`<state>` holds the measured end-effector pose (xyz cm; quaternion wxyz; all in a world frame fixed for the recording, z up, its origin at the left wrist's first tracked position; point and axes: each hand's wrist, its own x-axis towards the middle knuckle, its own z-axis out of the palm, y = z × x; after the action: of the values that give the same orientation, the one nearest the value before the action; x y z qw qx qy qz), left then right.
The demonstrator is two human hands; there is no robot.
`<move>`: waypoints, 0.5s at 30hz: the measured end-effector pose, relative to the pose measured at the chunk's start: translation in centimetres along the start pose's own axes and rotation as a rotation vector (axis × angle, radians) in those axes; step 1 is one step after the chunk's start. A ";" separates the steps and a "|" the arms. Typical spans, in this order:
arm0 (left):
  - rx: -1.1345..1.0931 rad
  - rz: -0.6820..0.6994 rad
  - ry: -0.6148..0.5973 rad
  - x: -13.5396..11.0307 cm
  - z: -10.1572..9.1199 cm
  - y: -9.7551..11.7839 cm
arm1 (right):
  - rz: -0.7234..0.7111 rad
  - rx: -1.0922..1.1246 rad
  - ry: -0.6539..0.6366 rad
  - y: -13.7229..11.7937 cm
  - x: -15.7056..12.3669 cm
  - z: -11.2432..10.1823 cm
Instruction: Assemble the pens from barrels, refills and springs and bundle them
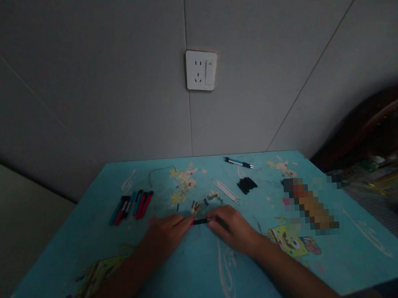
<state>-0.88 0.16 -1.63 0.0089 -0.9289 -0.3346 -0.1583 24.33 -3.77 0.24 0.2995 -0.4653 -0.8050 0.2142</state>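
My left hand (170, 229) is closed around the barrel end of a ballpoint pen (200, 221), which lies level just above the table. A black grip and a bit of pink barrel show between the hands. The fingers of my right hand (232, 228) pinch together at the pen's tip end, where a small silvery piece shows; whether they hold a separate part is hidden. Just beyond the hands lie small metal pen tips (196, 206) and tiny dark pieces (213, 196). White refills (226, 191) and a pile of black rubber grips (247, 185) lie farther right.
Blue and red pen barrels (130, 208) lie in a group at the left of the turquoise table (180, 276). Whole pens (238, 162) rest near the back edge. At the right, a blurred-out yellowish item (313, 207) lies on the table. A wall with a socket (202, 70) stands behind.
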 end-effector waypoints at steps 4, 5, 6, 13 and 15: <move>-0.001 -0.019 -0.002 0.1 0.1 -0.2 | -0.031 0.011 0.043 0.2 0.0 -0.1; 0.004 -0.022 -0.007 0.1 0.1 -0.2 | -0.034 0.016 0.047 0.3 0.0 -0.1; 0.008 -0.023 -0.013 0.1 0.1 -0.1 | -0.039 0.020 0.049 0.4 -0.1 0.0; 0.013 0.028 0.008 0.0 0.1 0.0 | -0.008 -0.029 0.063 0.7 0.0 0.3; 0.015 0.037 0.008 0.1 0.0 0.0 | 0.009 -0.058 0.041 0.7 0.0 0.5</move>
<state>-0.80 0.17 -1.62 0.0202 -0.9342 -0.3184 -0.1594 24.47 -3.51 -0.55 0.3015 -0.4817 -0.8023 0.1827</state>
